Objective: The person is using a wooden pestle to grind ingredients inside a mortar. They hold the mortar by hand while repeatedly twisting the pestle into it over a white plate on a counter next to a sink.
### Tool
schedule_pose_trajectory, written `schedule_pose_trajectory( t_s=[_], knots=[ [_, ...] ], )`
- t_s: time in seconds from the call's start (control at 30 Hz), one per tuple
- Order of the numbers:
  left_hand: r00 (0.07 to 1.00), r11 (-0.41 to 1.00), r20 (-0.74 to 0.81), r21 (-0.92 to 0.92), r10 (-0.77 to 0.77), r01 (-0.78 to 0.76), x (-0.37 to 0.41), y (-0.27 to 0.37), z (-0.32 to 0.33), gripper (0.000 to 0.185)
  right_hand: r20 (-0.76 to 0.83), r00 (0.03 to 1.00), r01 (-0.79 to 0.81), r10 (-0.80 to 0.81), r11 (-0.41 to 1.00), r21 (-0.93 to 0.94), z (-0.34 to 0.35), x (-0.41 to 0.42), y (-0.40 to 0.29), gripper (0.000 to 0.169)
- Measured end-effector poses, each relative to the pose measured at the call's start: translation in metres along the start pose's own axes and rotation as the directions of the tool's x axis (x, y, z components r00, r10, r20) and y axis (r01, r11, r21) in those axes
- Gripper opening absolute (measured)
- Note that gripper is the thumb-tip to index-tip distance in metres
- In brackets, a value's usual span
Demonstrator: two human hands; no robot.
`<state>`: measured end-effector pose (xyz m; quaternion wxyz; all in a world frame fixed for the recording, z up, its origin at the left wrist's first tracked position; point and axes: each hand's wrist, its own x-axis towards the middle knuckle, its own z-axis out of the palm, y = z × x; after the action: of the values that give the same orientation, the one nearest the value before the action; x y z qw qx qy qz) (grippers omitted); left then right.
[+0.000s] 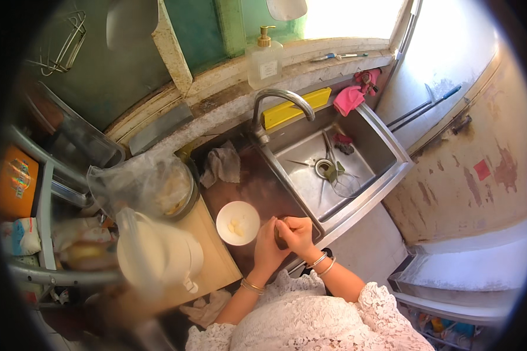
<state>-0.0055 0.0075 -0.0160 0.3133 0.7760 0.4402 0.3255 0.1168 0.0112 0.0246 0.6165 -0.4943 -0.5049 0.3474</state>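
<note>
My left hand (268, 244) is curled round a small dark, rounded object (282, 241), possibly a little cup or dish; the fingers cover most of it. On the other side of it, my right hand (299, 236) has its fingers bent in and its thumb against the top, touching the left fingertips. Whatever may be between those fingertips is hidden. Just left of my hands stands a white bowl (224, 228) with several pale pieces (235, 227), which look like peeled garlic cloves. The bowl rests on the dark brown counter panel (257, 175) beside the sink.
A steel sink (298, 154) with a curved faucet (285, 93) lies beyond my right hand; a whisk (347, 186) sits in it. Left are a cream electric kettle (158, 250), a wooden board (217, 259) and a bag-covered pan (193, 197). A grey rag (221, 164) lies behind the bowl.
</note>
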Motion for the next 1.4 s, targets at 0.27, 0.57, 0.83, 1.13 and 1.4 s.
schedule_pose_trajectory(
  t_s=[0.27, 0.57, 0.83, 1.13, 1.4],
  knots=[
    [0.998, 0.998, 0.011, -0.002, -0.058, 0.058, 0.002, 0.004, -0.002, 0.096, -0.053, 0.997, -0.047, 0.050, 0.997, 0.061, -0.010, 0.015, -0.055, 0.042],
    [0.998, 0.998, 0.019, 0.010, -0.060, 0.060, -0.003, 0.003, -0.002, 0.099, -0.047, 0.993, -0.103, 0.111, 0.984, 0.144, -0.019, 0.015, -0.060, 0.038],
    [0.997, 0.998, 0.035, 0.016, -0.064, 0.064, 0.001, 0.002, -0.003, 0.097, -0.045, 0.990, -0.124, 0.131, 0.982, 0.142, -0.009, 0.005, 0.000, 0.042],
    [0.998, 0.998, 0.021, -0.032, -0.054, 0.055, 0.006, 0.005, 0.000, 0.097, 0.030, 0.999, -0.038, 0.036, 0.997, 0.071, -0.004, 0.006, 0.002, 0.041],
    [0.999, 0.999, 0.006, 0.012, -0.040, 0.040, 0.003, 0.004, -0.004, 0.097, -0.049, 0.992, -0.099, 0.114, 0.965, 0.242, -0.012, 0.027, -0.067, 0.043]
  ],
)
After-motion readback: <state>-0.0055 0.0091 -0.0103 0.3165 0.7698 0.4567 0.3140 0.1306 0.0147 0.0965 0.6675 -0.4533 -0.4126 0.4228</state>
